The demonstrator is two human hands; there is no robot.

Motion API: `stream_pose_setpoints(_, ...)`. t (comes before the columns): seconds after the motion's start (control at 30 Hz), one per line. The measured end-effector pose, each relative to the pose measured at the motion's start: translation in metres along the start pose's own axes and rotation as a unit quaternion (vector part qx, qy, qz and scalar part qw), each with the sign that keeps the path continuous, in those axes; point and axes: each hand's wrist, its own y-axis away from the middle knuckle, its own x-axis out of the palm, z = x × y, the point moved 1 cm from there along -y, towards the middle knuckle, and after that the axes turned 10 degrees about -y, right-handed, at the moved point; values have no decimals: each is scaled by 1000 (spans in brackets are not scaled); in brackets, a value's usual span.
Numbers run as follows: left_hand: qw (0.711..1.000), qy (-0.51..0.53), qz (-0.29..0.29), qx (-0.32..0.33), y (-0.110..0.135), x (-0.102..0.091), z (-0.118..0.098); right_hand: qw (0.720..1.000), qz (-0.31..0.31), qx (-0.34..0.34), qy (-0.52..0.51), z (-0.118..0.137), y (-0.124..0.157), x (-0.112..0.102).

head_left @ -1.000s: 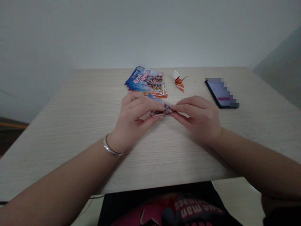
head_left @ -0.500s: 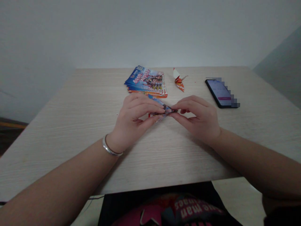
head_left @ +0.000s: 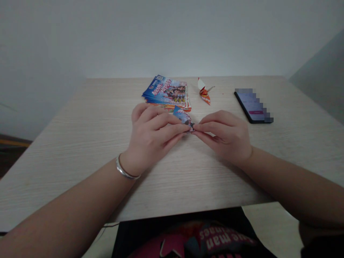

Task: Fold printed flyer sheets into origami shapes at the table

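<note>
A small folded piece of printed paper [head_left: 183, 117], blue and red, is held just above the wooden table [head_left: 80, 129] between both hands. My left hand [head_left: 152, 134], with a silver bangle on the wrist, pinches its left side with fingers curled round it. My right hand [head_left: 224, 134] pinches its right tip between thumb and forefinger. Most of the paper is hidden behind my left fingers.
A stack of colourful leaflets [head_left: 166, 92] lies just beyond the hands. A finished paper crane [head_left: 204, 92], orange and white, stands to its right. A dark phone [head_left: 252, 105] with a lit screen lies at the right. A grey wall rises behind the table.
The folded paper has turned upward and been pressed tighter; less of it shows below my left fingers. Both hands have closed in slightly toward each other.
</note>
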Motion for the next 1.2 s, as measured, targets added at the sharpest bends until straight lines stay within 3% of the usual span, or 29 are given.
stream_pose_setpoints(0.17, 997, -45, -36, 53, 1, 0, 0, 1000, 7, -13, -2, 2, -3, 0)
stream_pose_setpoints(0.3, 996, -49, -52, 50, 0, 2, -1, 999, -27, -2, -33, 0, -5, 2)
stream_pose_setpoints(0.6, 985, -138, -44, 90, -1, 0, -9, 994, 6, -93, 50, 5, -6, -1)
stream_pose_setpoints(0.8, 986, -127, -58, 96, -2, 1, -8, 998, -11, -54, 37, 4, -7, 0)
stream_pose_setpoints(1.0, 983, -140, -38, 117, -2, 2, -9, 995, 2, -80, 57, 6, -7, -1)
stream_pose_setpoints(1.2, 981, -133, -61, 127, -4, 0, -11, 997, -13, -62, 37, 7, -7, 1)
